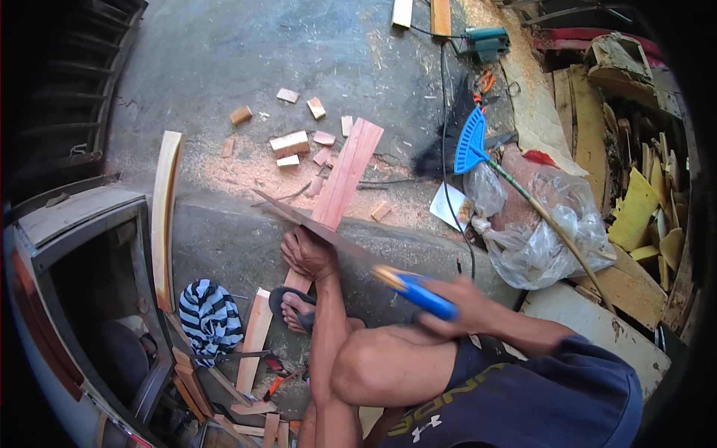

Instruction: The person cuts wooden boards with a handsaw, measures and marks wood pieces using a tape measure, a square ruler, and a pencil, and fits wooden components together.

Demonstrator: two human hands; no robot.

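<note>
A reddish wooden plank [349, 168] lies slantwise over the edge of a concrete step. My left hand [308, 255] grips it near its middle, fingers bent over the wood. The blade of a handsaw [336, 240] crosses the plank just beyond those fingers. My right hand [457, 305], slightly blurred, is closed around the saw's blue and yellow handle. Below the left hand, my sandalled foot [295, 306] rests by the plank's near end. Several offcut blocks [290, 143] and sawdust lie beyond the blade.
A blue rake [472, 142] and clear plastic bags [549, 231] lie at the right, near scrap wood [657, 216]. A black cable [444, 134] runs to a green power tool [487, 45]. Left are a long board [166, 216], an open metal cabinet [86, 216] and striped cloth [210, 317].
</note>
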